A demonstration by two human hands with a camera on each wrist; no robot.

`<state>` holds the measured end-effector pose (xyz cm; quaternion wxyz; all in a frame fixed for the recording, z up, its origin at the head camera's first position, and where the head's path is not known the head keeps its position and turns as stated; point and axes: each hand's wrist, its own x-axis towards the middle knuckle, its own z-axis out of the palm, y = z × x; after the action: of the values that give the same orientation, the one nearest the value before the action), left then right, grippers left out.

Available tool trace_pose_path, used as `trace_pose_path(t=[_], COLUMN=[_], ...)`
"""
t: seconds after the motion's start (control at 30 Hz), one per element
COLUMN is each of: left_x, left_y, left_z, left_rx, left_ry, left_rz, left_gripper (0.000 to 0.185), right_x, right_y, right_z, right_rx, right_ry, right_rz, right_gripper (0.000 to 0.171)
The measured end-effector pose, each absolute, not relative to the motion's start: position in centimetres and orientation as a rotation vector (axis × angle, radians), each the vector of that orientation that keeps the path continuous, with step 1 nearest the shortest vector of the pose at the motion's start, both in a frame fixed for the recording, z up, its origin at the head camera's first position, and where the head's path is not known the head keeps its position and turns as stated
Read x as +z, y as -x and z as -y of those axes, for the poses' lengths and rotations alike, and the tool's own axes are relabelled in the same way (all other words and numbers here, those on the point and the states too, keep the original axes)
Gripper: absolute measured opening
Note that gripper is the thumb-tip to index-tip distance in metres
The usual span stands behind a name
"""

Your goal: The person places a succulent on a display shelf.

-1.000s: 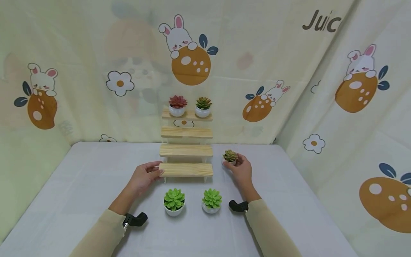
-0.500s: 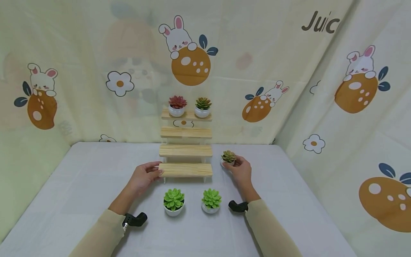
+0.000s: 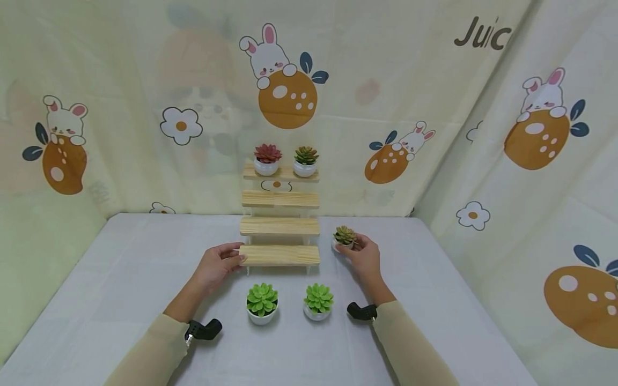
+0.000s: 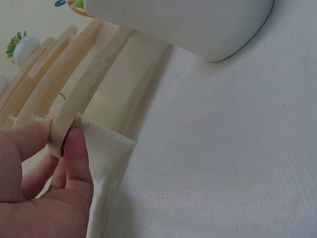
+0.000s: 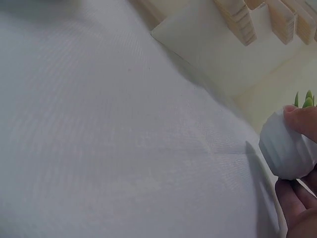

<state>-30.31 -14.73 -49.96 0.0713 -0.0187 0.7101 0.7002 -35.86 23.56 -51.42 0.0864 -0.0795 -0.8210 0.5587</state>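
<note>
A tiered wooden stand [image 3: 280, 226] with several light steps rises at the middle back of the table. My left hand [image 3: 215, 269] pinches the left end of its lowest step [image 4: 91, 72], thumb on one face and fingers on the other. Right of the stand, my right hand [image 3: 365, 260] grips a potted succulent [image 3: 345, 236] with dull green leaves by its white ribbed pot [image 5: 286, 146]. On the top step stand a red succulent [image 3: 267, 159] and a green one with brownish tips [image 3: 306, 161], both in white pots.
Two bright green succulents in white pots, one on the left [image 3: 262, 304] and one on the right [image 3: 318, 301], stand on the white-covered table [image 3: 120, 279] in front of the stand. A patterned curtain [image 3: 357, 107] hangs behind and at both sides.
The right hand and its succulent have shifted very slightly to the left since the first frame. The left hand keeps its place on the lowest step.
</note>
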Motion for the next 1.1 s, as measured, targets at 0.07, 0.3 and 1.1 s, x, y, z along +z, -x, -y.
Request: trace_pose_path(t=[0.07, 0.3, 1.1], left_x=[-50.0, -50.1, -50.0], left_y=[30.3, 30.4, 30.5], left_z=[14.7, 14.7, 14.8], left_rx=[2.103, 2.096, 2.078], left_ry=[0.055, 0.041, 0.044], left_rz=[-2.14, -2.151, -2.171], left_gripper=[0.049, 0.049, 0.049], right_x=[-51.4, -50.9, -49.1], right_y=[35.8, 35.3, 33.9], right_z=[-23.6, -23.6, -23.2], right_rx=[1.673, 1.697, 1.785], right_ry=[0.224, 0.173, 0.024], right_rz=[2.442, 2.425, 2.363], right_gripper=[0.069, 0.069, 0.066])
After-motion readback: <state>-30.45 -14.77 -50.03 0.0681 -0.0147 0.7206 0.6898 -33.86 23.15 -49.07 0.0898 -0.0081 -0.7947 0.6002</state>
